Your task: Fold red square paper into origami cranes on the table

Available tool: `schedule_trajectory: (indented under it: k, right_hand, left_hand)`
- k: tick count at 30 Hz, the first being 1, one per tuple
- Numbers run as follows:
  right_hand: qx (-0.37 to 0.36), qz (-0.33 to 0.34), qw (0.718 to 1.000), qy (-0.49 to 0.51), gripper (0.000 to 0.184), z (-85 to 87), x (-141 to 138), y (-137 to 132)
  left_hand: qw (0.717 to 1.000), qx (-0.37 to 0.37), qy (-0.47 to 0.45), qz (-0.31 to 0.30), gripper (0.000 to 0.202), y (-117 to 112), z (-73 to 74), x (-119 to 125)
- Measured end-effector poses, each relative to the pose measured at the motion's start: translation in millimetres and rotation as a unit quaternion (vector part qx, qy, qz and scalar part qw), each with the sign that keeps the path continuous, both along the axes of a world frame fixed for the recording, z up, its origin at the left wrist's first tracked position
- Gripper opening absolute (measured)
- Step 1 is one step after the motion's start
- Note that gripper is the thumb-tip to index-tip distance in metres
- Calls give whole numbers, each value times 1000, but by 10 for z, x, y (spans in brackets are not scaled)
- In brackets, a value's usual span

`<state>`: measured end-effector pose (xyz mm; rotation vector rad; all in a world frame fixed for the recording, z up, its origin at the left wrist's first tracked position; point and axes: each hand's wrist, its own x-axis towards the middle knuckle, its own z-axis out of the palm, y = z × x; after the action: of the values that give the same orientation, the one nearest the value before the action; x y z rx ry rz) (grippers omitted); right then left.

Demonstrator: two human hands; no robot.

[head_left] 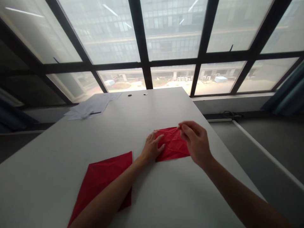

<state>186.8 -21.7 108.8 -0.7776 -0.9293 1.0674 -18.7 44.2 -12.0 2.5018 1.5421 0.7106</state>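
Note:
A small creased red sheet (173, 144), cloth or paper, lies on the white table (152, 110). Over its left end, my left hand (153, 147) rests with the fingers spread. My right hand (196, 139) is raised above the sheet's right end, thumb and fingertips pinched together near its far edge. Whether the pinch has hold of anything is too small to tell, and the sheet's right end is partly hidden behind this hand. Beneath my left forearm is a larger red sheet (104, 174) with fold lines, partly covered by the arm.
Loose white papers (95, 103) lie at the table's far left, with a dark pen (95, 113) on them. Two small holes (129, 95) show near the far edge. Beyond stand framed windows (173, 28). A cable (229, 114) and a white floor strip (266, 152) are at the right.

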Motion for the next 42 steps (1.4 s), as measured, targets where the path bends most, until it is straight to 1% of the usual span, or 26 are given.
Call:
schedule_trajectory:
  k: [2, 3, 4, 5, 6, 8, 9, 10, 11, 12, 14, 15, 18, 20, 23, 28, 33, 36, 42]
  right_hand:
    - [-23, -44, 998, -40, 11, -284, 35, 395]
    - [-42, -45, 998, -33, 10, -438, 60, 544]
    - [-65, -27, 997, -13, 9, -584, 79, 655]
    - [-93, 8, 996, 19, 11, -713, 88, 734]
    - [-125, 59, 989, 58, 16, -822, 86, 790]
    - [-202, 184, 953, 131, 27, -976, 58, 872]
    - [-234, 231, 932, 155, 32, -1027, 43, 916]
    - [-256, 261, 915, 172, 35, -1065, 37, 971]
    - [-267, 266, 907, 185, 36, -1094, 43, 1037]
    - [-266, 253, 908, 200, 36, -1118, 65, 1111]
    - [-236, 173, 927, 232, 35, -1157, 147, 1257]
    - [-221, 147, 931, 250, 35, -1175, 200, 1316]
    - [-210, 158, 922, 285, 42, -1222, 336, 1389]
    - [-200, 172, 918, 295, 41, -1245, 372, 1368]
    - [-193, 184, 915, 303, 39, -1265, 350, 1340]
    - [-208, 180, 914, 299, 38, -1266, 290, 1388]
    - [-185, 186, 911, 318, 37, -1242, 319, 1343]
    - [-183, 194, 908, 324, 38, -1229, 330, 1313]
    - [-181, 207, 909, 314, 35, -1222, 338, 1278]
  left_hand:
    - [999, -11, 30, -8, 57, 10, -36, 4]
    - [999, -21, 44, -13, 58, 15, -54, 7]
    - [998, -31, 54, -18, 57, 19, -68, 10]
    - [997, -38, 60, -21, 56, 21, -79, 13]
    - [997, -41, 64, -21, 56, 21, -84, 16]
    - [997, -41, 67, -18, 56, 15, -83, 22]
    - [997, -39, 69, -18, 57, 10, -78, 24]
    - [997, -38, 70, -18, 57, 4, -73, 26]
    - [997, -36, 72, -18, 57, -2, -68, 27]
    - [997, -35, 74, -18, 56, -6, -65, 27]
    - [996, -35, 76, -16, 56, -14, -63, 26]
    - [996, -36, 78, -16, 56, -18, -62, 24]
    - [996, -38, 80, -15, 56, -34, -56, 18]
    - [996, -39, 78, -15, 56, -47, -46, 15]
    - [996, -41, 73, -14, 55, -59, -31, 12]
    - [996, -42, 72, -11, 56, -49, -24, -2]
    - [996, -51, 76, -9, 56, -34, -7, -13]
    - [995, -61, 83, -4, 56, -29, 3, -9]
    - [995, -55, 88, -1, 56, -23, 3, 3]
